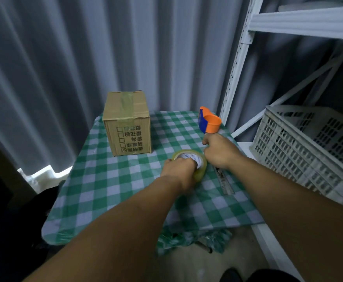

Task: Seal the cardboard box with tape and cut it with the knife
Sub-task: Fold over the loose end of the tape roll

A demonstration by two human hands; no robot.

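A small cardboard box [126, 125] stands at the far left of the checked table, with a strip of clear tape over its top and printed characters on its front. A roll of clear tape [199, 162] lies flat nearer to me. My left hand [179, 173] rests on it with fingers in its core. My right hand [220, 150] is closed just right of the roll, seemingly pinching the tape's end. An orange and blue tape dispenser [209, 120] stands at the far right. I see no knife that I can name for sure.
The table wears a green and white checked cloth [105, 180]. A metal ruler-like strip [224, 183] lies right of the roll. A white plastic crate [308, 151] and a white metal shelf frame [237, 64] stand to the right. Grey curtains hang behind.
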